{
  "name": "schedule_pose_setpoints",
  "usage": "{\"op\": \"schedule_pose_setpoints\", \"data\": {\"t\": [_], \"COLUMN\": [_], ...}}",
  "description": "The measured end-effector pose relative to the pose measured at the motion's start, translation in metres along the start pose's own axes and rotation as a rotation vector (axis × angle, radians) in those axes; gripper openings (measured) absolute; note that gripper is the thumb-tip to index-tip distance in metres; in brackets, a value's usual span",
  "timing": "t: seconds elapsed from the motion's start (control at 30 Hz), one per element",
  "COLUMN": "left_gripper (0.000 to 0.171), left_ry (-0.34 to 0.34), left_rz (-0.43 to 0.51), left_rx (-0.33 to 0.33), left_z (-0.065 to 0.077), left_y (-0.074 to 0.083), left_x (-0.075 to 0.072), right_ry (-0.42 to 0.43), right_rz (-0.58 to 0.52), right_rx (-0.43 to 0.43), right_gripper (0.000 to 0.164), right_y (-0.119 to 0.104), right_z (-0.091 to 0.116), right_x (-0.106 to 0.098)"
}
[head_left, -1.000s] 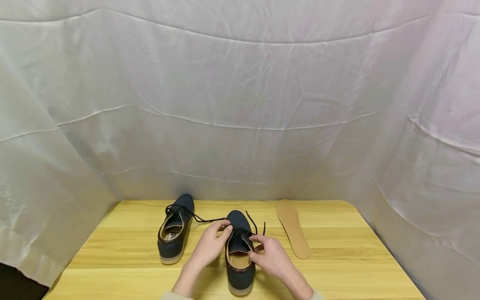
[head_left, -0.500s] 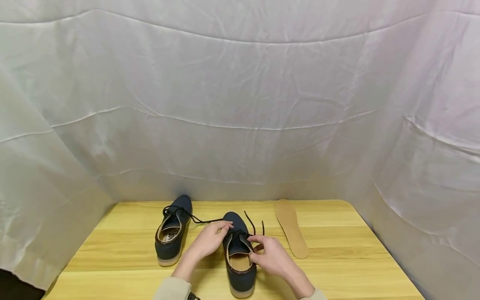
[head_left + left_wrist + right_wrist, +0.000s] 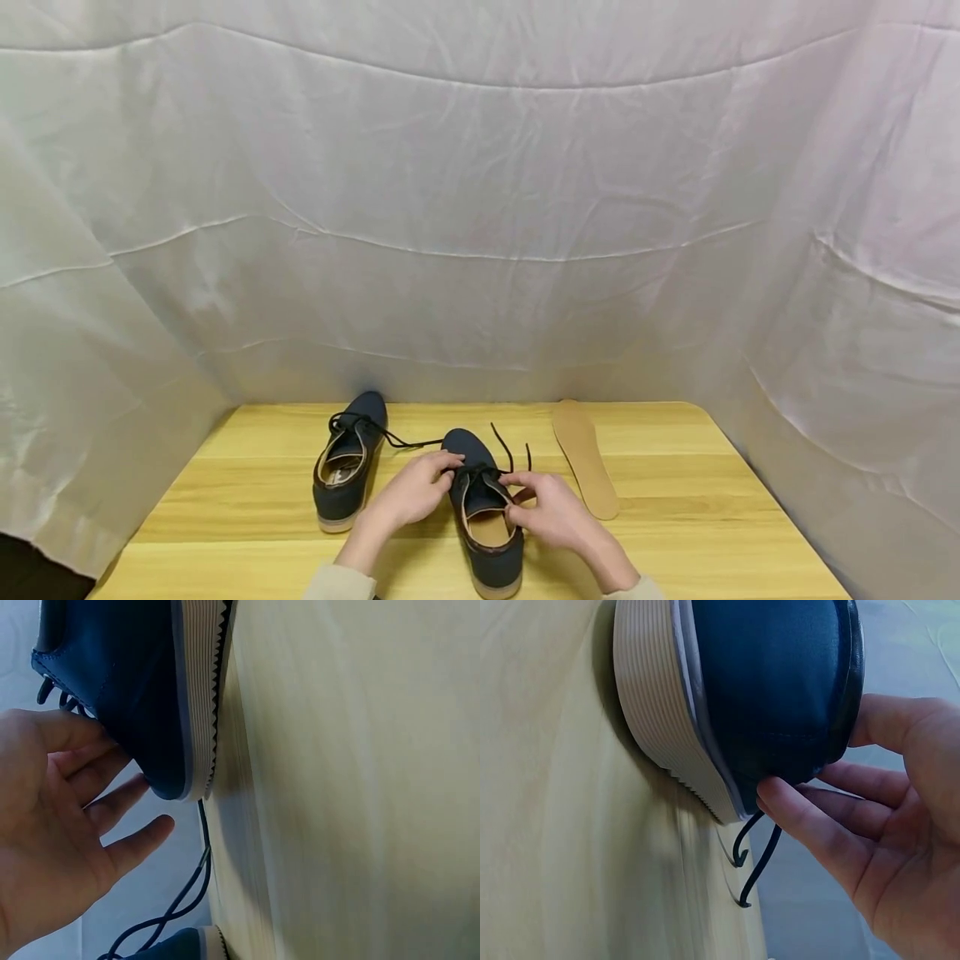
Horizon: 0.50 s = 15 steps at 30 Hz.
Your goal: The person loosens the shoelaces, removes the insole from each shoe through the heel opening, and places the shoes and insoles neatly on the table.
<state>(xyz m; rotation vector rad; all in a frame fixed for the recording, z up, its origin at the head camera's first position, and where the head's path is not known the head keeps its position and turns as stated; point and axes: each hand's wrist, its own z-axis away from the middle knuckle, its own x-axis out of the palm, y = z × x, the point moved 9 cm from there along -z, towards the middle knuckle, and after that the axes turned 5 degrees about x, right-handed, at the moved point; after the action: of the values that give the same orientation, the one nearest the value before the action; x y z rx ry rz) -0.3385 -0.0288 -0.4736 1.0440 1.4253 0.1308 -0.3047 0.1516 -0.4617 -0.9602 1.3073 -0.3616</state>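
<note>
A dark navy lace-up shoe (image 3: 501,560) with black laces and a pale sole stands on the wooden table, toe pointing away and slightly left. Inside it lies a tan insole (image 3: 489,530). My left hand (image 3: 411,493) touches the shoe's left front by the laces, its fingers spread in the left wrist view. At the right of the opening, my right hand (image 3: 553,515) pinches the collar: thumb inside the rim, a fingertip (image 3: 774,796) against the outer side. Black laces (image 3: 759,862) hang near those fingers in the right wrist view.
A matching navy shoe (image 3: 339,502) stands at the left, its laces (image 3: 408,443) trailing toward the middle shoe. A loose tan insole (image 3: 587,458) lies at the right on the wooden table (image 3: 697,500). A pale cloth curtain (image 3: 480,317) surrounds the back and sides.
The middle shoe has turned slightly, its toe shifting left and its heel right. My left hand has moved a little left and down with the toe; my right hand keeps its place at the collar.
</note>
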Motion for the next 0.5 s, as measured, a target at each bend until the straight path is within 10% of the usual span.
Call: {"op": "schedule_pose_setpoints", "data": {"t": [0.5], "left_gripper": [0.031], "left_ry": [0.001], "left_rz": [-0.136], "left_rx": [0.008], "left_z": [0.021], "left_y": [0.019], "left_x": [-0.005], "right_ry": [0.002], "right_rz": [0.06], "right_rx": [-0.054], "right_gripper": [0.033], "right_y": [-0.001], "right_z": [0.0], "right_x": [-0.006]}}
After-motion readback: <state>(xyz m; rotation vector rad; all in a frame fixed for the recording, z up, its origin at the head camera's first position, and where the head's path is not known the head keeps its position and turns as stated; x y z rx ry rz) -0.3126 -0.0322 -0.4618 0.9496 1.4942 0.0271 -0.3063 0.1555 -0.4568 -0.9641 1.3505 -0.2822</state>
